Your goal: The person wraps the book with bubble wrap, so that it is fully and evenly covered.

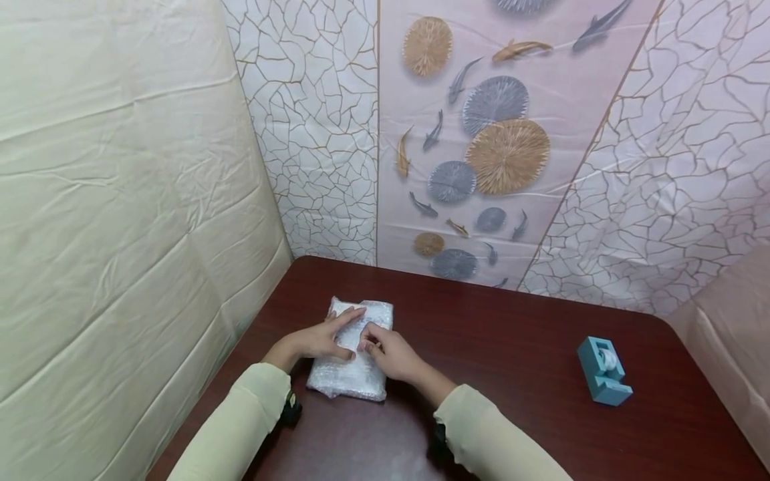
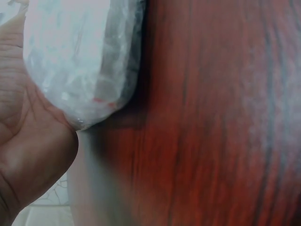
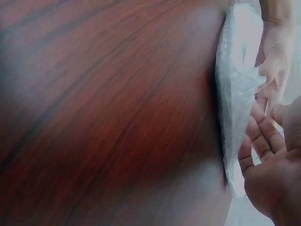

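Observation:
A flat bubble-wrapped package (image 1: 351,377) lies on the dark red-brown table. My left hand (image 1: 315,341) rests over its left side, thumb and fingers spread apart. In the left wrist view, the palm (image 2: 28,136) is beside the package's rounded, clear-wrapped end (image 2: 89,70). From the right, my right hand (image 1: 394,354) reaches onto the package, its index finger bent and the thumb tip close by. The right wrist view has the right hand's fingers (image 3: 261,136) along the package's bubble wrap (image 3: 233,103); I cannot tell whether they pinch anything.
A teal tape dispenser (image 1: 603,374) with a roll of clear tape stands on the right side of the table (image 1: 499,374). Patterned cloth (image 1: 313,133) hangs behind the table, and a cream cloth wall (image 1: 132,234) runs along the left.

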The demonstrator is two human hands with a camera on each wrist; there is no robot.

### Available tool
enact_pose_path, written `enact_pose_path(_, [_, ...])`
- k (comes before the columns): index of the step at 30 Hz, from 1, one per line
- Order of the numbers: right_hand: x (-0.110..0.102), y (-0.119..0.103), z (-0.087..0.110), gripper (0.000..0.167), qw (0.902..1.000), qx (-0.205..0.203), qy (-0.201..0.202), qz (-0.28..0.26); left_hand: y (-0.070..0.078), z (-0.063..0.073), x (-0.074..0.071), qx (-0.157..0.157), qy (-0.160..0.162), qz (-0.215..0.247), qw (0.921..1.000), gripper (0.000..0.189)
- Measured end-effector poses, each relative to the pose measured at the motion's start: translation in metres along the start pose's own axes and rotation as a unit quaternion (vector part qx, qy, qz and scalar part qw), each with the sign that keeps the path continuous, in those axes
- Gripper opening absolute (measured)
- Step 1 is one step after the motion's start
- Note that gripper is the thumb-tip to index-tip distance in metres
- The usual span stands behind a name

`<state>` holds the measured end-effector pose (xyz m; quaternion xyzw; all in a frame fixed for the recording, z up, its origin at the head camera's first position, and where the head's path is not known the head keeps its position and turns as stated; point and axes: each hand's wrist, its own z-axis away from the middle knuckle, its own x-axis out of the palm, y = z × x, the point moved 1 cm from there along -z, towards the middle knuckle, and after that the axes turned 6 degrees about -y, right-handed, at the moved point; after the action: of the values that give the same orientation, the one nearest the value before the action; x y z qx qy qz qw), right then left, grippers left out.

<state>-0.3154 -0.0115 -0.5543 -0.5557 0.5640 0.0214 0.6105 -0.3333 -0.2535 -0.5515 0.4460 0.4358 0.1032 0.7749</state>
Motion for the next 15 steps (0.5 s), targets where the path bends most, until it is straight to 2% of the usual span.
enact_pose_path(3, [0.011, 0.024, -0.008, 0.015, 0.9996, -0.026, 0.000, 0.012, -0.001, 0.000, 0.000, 0.003, 0.001, 0.000, 1.0000, 0.105])
enact_pose_path(6, [0.026, 0.051, -0.019, 0.019, 0.9989, -0.030, -0.001, 0.035, 0.000, 0.000, 0.000, 0.005, 0.001, 0.003, 1.0000, 0.106])
enact_pose_path(12, [0.022, 0.032, -0.030, 0.010, 0.9938, -0.008, -0.023, 0.108, 0.001, 0.001, -0.001, 0.027, -0.006, 0.010, 0.9996, 0.108])
enact_pose_path(13, [0.020, 0.027, -0.031, 0.006, 0.9930, -0.001, -0.030, 0.114, 0.001, 0.001, -0.001, 0.031, -0.006, 0.009, 0.9995, 0.108])
enact_pose_path(15, [0.016, 0.018, -0.034, 0.007, 0.9944, 0.011, -0.049, 0.093, 0.001, 0.001, 0.000, 0.036, -0.008, 0.013, 0.9992, 0.109])
